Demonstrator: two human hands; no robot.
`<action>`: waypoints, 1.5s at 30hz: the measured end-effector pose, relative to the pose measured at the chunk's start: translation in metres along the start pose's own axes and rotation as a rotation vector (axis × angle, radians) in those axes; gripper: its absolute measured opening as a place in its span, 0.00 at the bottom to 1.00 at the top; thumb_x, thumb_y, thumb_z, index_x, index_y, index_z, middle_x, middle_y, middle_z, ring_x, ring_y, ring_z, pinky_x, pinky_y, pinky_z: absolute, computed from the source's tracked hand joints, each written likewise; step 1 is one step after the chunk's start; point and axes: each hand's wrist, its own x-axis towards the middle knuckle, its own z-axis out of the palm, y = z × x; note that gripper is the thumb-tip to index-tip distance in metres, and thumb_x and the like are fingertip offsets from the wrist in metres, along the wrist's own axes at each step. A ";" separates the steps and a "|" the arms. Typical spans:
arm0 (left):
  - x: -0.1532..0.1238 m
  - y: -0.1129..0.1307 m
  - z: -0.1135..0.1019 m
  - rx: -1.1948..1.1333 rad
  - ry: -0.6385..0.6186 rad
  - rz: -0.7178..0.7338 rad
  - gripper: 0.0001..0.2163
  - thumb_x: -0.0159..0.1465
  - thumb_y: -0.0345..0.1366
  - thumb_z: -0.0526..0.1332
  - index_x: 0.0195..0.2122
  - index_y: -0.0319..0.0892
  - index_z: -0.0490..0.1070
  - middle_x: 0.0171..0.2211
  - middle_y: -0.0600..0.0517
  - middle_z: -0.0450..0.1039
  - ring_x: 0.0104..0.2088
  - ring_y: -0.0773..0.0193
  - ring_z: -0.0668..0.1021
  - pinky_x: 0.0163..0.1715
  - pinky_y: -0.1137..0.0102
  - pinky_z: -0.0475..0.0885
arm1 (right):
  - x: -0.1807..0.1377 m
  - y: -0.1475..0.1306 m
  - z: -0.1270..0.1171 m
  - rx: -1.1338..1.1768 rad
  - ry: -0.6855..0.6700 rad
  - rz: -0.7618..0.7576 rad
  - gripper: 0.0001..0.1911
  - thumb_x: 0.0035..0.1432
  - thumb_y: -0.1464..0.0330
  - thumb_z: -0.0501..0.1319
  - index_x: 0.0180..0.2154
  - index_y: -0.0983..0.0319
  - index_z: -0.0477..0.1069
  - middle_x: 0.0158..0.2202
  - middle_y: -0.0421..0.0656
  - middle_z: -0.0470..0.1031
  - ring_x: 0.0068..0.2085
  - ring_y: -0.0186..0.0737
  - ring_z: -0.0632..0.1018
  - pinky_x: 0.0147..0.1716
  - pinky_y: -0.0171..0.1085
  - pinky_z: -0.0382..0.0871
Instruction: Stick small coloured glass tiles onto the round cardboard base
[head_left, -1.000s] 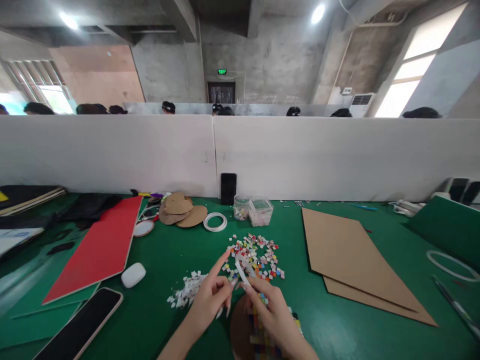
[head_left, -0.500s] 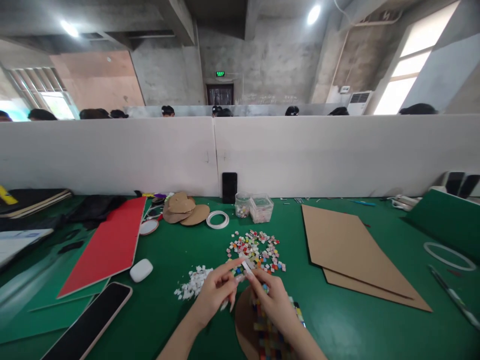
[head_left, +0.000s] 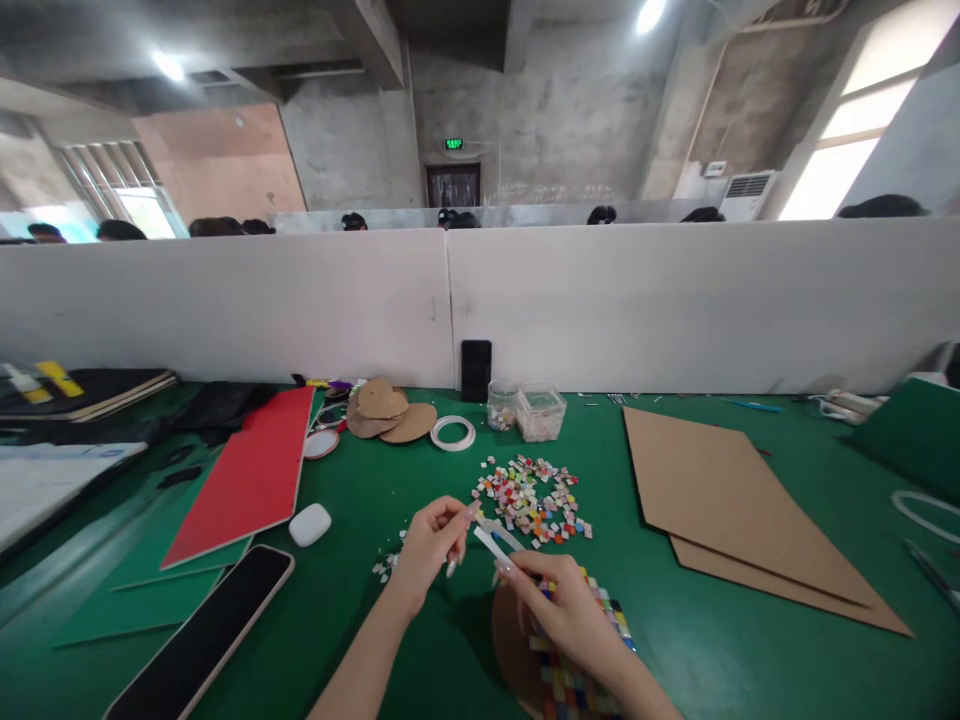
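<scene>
In my right hand (head_left: 559,605) a narrow white strip (head_left: 491,545) is pinched between thumb and fingers, pointing up and left. A second pale, greyish strip (head_left: 504,533) lies close beside it; where it is held is unclear. My left hand (head_left: 431,545) is closed in a pinch near the strips' far ends, and what sits between its fingertips is too small to name. Under my right hand is a round cardboard piece (head_left: 510,640) partly covered with coloured mosaic tiles (head_left: 570,680). White scraps (head_left: 384,565) show partly behind my left hand.
Loose mosaic tiles (head_left: 532,495) are spread beyond my hands, with clear containers (head_left: 541,415) behind them. Cardboard sheets (head_left: 735,510) lie to the right. A phone (head_left: 206,640), a white case (head_left: 310,524) and a red board (head_left: 244,475) lie left. A white partition (head_left: 637,305) closes the back.
The view has shifted left, so things appear further right. My left hand has drawn away from my right hand, and more of the strips shows between them.
</scene>
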 end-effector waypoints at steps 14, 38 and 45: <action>-0.009 0.009 0.005 0.055 -0.135 -0.063 0.17 0.57 0.49 0.57 0.27 0.38 0.68 0.11 0.58 0.63 0.11 0.75 0.64 0.12 0.80 0.57 | 0.000 -0.002 -0.004 -0.142 -0.030 -0.024 0.21 0.62 0.61 0.48 0.21 0.63 0.63 0.18 0.36 0.64 0.22 0.30 0.64 0.23 0.30 0.53; -0.007 0.008 0.004 0.080 -0.129 -0.063 0.17 0.56 0.49 0.58 0.27 0.37 0.69 0.13 0.57 0.64 0.12 0.74 0.63 0.12 0.79 0.56 | -0.001 -0.005 0.003 -0.100 0.015 -0.015 0.21 0.62 0.60 0.47 0.20 0.62 0.62 0.17 0.37 0.62 0.20 0.31 0.64 0.21 0.30 0.54; -0.007 0.007 0.002 0.110 -0.138 -0.057 0.15 0.57 0.47 0.58 0.27 0.38 0.69 0.13 0.57 0.64 0.13 0.75 0.63 0.13 0.79 0.56 | -0.001 -0.005 0.003 -0.126 0.025 -0.035 0.21 0.62 0.62 0.48 0.19 0.63 0.63 0.17 0.37 0.63 0.20 0.31 0.62 0.21 0.31 0.52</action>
